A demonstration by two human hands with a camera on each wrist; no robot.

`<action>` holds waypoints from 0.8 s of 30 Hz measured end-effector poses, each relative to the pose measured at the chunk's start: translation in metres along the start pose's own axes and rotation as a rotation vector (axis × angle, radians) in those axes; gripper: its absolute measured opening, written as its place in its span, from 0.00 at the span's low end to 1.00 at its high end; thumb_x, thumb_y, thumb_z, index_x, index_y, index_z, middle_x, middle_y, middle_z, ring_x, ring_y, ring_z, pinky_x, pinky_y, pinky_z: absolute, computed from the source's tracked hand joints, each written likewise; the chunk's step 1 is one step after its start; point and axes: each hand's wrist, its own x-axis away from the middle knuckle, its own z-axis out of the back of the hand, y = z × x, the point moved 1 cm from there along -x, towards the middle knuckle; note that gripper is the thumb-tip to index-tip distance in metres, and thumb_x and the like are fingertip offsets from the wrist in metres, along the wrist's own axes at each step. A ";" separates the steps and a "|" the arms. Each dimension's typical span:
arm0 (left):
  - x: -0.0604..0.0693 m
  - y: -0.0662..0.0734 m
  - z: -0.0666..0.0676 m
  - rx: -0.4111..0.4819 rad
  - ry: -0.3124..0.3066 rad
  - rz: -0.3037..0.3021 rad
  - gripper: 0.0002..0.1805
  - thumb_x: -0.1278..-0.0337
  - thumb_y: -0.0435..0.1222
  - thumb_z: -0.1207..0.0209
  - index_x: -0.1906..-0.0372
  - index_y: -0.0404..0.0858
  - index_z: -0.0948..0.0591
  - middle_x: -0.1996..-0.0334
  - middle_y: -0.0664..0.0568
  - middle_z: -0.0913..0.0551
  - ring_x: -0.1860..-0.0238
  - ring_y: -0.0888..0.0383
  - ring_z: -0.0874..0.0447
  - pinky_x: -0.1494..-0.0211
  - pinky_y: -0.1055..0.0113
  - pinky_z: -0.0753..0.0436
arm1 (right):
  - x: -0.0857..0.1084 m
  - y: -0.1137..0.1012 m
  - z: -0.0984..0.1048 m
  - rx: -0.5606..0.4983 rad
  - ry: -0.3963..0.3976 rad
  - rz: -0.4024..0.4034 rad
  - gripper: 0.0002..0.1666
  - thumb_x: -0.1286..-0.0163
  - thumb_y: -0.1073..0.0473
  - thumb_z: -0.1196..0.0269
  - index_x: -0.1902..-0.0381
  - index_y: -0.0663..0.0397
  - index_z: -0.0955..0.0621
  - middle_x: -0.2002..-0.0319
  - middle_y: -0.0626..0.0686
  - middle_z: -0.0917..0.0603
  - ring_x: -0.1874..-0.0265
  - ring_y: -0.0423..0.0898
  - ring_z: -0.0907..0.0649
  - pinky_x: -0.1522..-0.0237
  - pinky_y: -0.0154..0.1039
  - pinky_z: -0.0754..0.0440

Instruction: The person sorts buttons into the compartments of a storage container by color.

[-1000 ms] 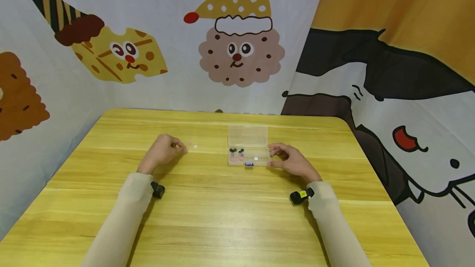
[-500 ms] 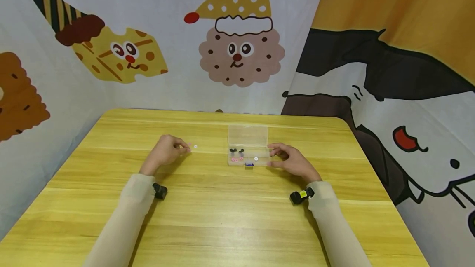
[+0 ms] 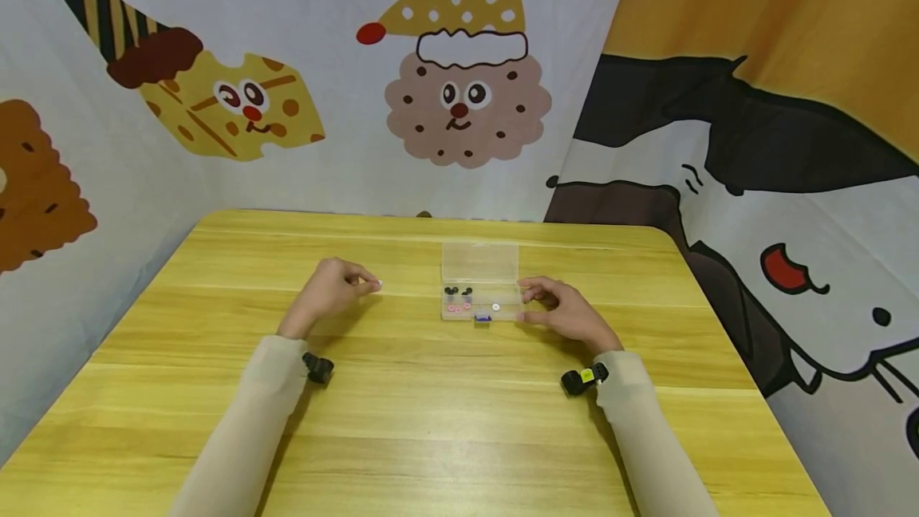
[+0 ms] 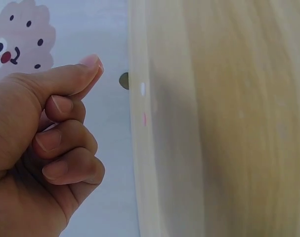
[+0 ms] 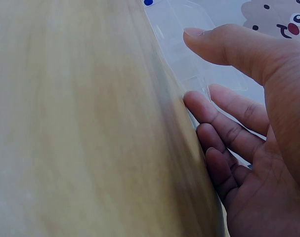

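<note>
My left hand [image 3: 332, 292] is just above the table, thumb and forefinger tips pressed together and the other fingers curled in. No item shows between the tips in the left wrist view. Beyond them, a small white disc [image 4: 143, 89] and a small pink disc [image 4: 145, 119] lie on the table. My right hand [image 3: 567, 311] rests against the right end of a clear plastic compartment box [image 3: 506, 294], thumb near its front corner and loosely bent fingers near its back corner. The box's lid [image 3: 479, 262] is raised. Inside are black pieces [image 3: 451, 291], pink rings [image 3: 451, 309] and a white ring [image 3: 495, 307].
The box has a blue latch [image 3: 483, 318] at its front. Both hands work over the far half of a wooden table [image 3: 431, 421]. A cartoon-printed cloth [image 3: 287, 182] hangs behind the table's back edge. Each wrist wears a black camera [image 3: 318, 369].
My left hand has slid rightward, its pinched tips now overlapping the small discs in the head view and hiding the pink one there. My right hand and the box have stayed put.
</note>
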 end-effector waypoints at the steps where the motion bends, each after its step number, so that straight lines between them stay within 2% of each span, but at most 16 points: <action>1: 0.000 0.002 0.000 0.002 0.005 0.000 0.10 0.30 0.43 0.36 0.56 0.44 0.09 0.82 0.43 0.22 0.83 0.59 0.42 0.74 0.65 0.33 | 0.000 0.000 0.000 -0.004 0.001 -0.003 0.38 0.40 0.45 0.23 0.33 0.39 0.22 0.48 0.48 0.16 0.50 0.47 0.18 0.44 0.45 0.23; 7: -0.002 0.012 -0.004 0.018 0.022 -0.022 0.09 0.31 0.43 0.35 0.58 0.45 0.08 0.86 0.50 0.28 0.83 0.59 0.43 0.73 0.65 0.33 | 0.001 -0.002 0.000 -0.006 -0.004 0.005 0.39 0.40 0.46 0.23 0.32 0.41 0.22 0.48 0.51 0.16 0.49 0.49 0.18 0.44 0.46 0.24; 12: -0.002 0.019 -0.007 0.058 0.013 -0.039 0.11 0.31 0.43 0.35 0.56 0.43 0.08 0.80 0.41 0.23 0.83 0.58 0.41 0.71 0.64 0.32 | 0.000 -0.001 0.000 -0.019 -0.011 0.006 0.39 0.39 0.48 0.23 0.31 0.43 0.23 0.46 0.54 0.16 0.47 0.52 0.18 0.42 0.49 0.25; 15: -0.004 0.022 -0.009 0.078 0.010 -0.050 0.11 0.31 0.44 0.35 0.57 0.43 0.08 0.80 0.38 0.23 0.83 0.58 0.41 0.72 0.65 0.33 | -0.001 -0.001 -0.001 -0.015 -0.015 0.004 0.40 0.38 0.50 0.24 0.30 0.46 0.24 0.45 0.56 0.17 0.46 0.55 0.19 0.42 0.49 0.26; 19: -0.008 0.027 -0.014 0.089 0.009 -0.064 0.09 0.31 0.43 0.35 0.58 0.44 0.08 0.80 0.38 0.22 0.83 0.58 0.42 0.73 0.65 0.33 | -0.001 -0.004 -0.002 -0.009 -0.021 -0.011 0.40 0.36 0.54 0.25 0.28 0.51 0.26 0.44 0.60 0.18 0.45 0.58 0.19 0.41 0.51 0.26; 24: -0.010 0.032 -0.019 0.102 0.004 -0.069 0.10 0.31 0.44 0.35 0.58 0.44 0.08 0.81 0.40 0.23 0.83 0.57 0.41 0.72 0.65 0.32 | 0.007 -0.025 0.000 -0.021 -0.034 -0.019 0.38 0.35 0.58 0.26 0.29 0.56 0.26 0.45 0.62 0.18 0.45 0.61 0.19 0.41 0.52 0.26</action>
